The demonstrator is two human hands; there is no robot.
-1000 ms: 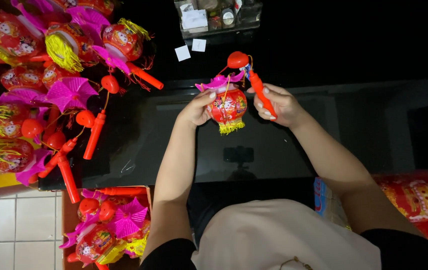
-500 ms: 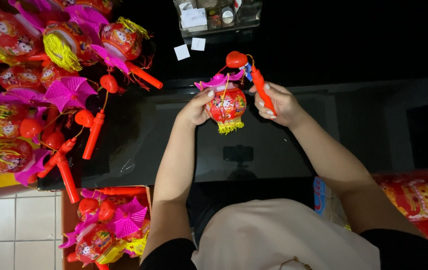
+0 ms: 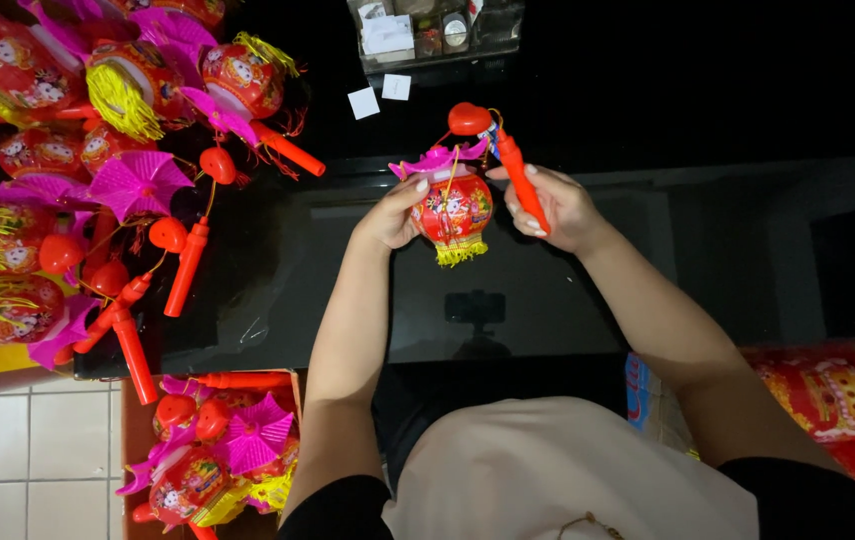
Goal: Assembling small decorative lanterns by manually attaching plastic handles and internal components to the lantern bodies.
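Black glass table [image 3: 248, 330] carries everything. Above its near middle, left hand [image 3: 393, 215] pinches the red paper lantern [image 3: 453, 210]; right hand [image 3: 558, 210] grips its orange stick [image 3: 523, 185]. Lantern seems light, crushable. Finished lanterns [image 3: 98, 150] lie far left.

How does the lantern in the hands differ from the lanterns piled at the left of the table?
The held lantern is one alone, gripped between the left hand and the right hand; the piled lanterns are many, lying loose and overlapping on the black table. The held lantern's orange handle sits in the right hand; the pile's handles stick out untouched. Both have red printed bodies, magenta tops, yellow fringe and orange handles.
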